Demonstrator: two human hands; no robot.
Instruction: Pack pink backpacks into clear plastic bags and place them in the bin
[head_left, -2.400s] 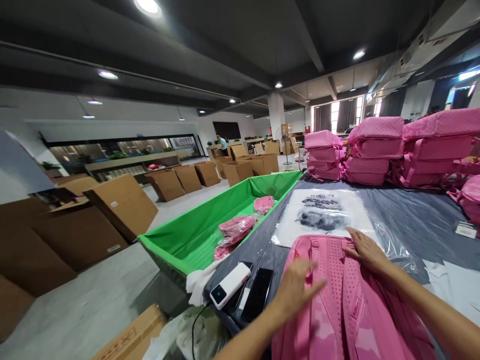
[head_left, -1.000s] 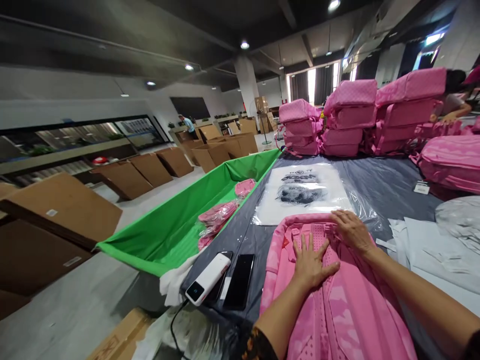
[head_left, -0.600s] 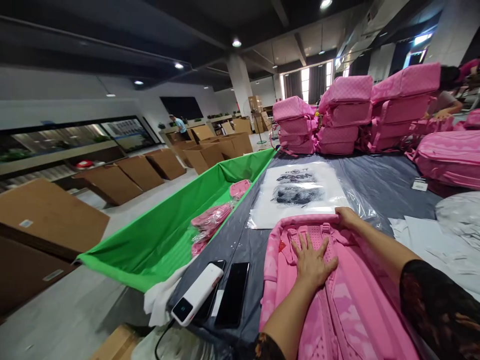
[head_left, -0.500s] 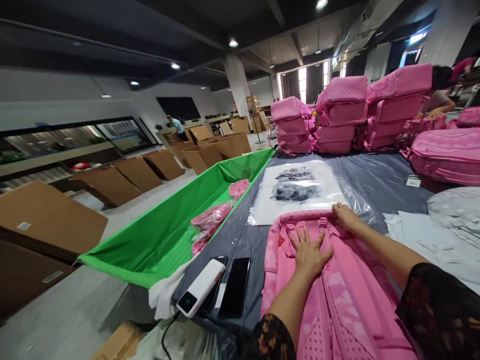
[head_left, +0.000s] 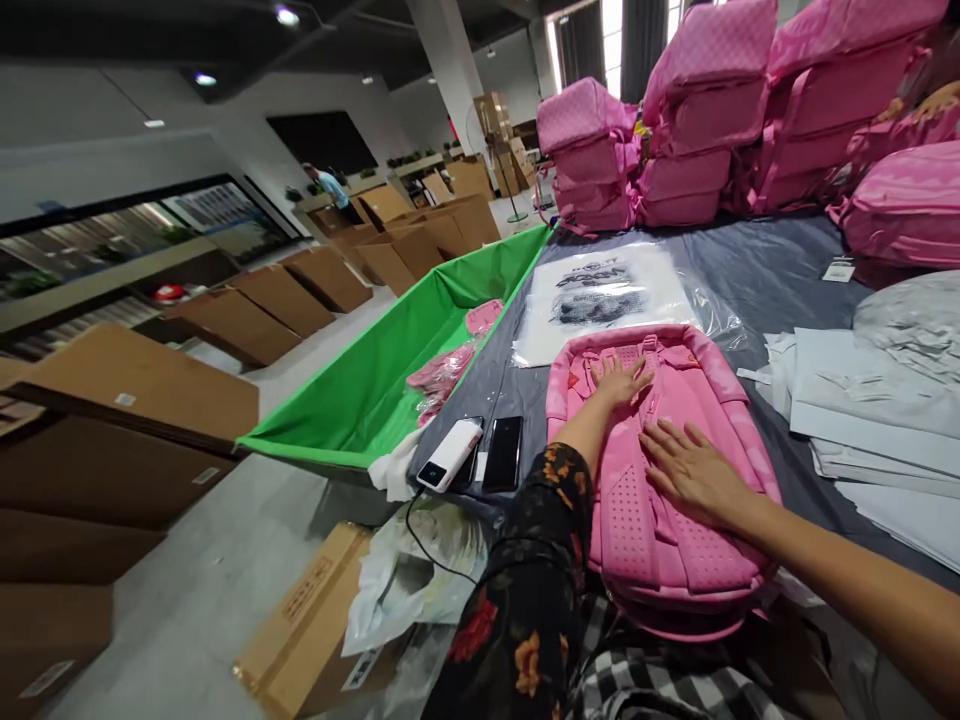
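A pink backpack [head_left: 720, 400] lies back-side up on the grey-covered table [head_left: 772, 270] right in front of me. My left hand [head_left: 619, 381] rests flat, fingers spread, on its upper part near the strap tops. My right hand [head_left: 694, 473] lies flat and open on the mesh back panel lower down. Neither hand grips anything. Beyond the backpack lies a clear plastic bag [head_left: 600, 290] with black print.
A white power bank [head_left: 450, 454] and a black phone [head_left: 503, 453] lie at the table's left edge. A green fabric trough [head_left: 375, 380] holds bagged pink items. Stacked pink backpacks [head_left: 675, 130] stand at the back; white sheets [head_left: 862, 410] on the right; cardboard boxes [head_left: 135, 400] on the floor.
My right hand has slid from the backpack's top edge down to the middle of its back panel. The view has tilted downward, so the whole backpack shows.
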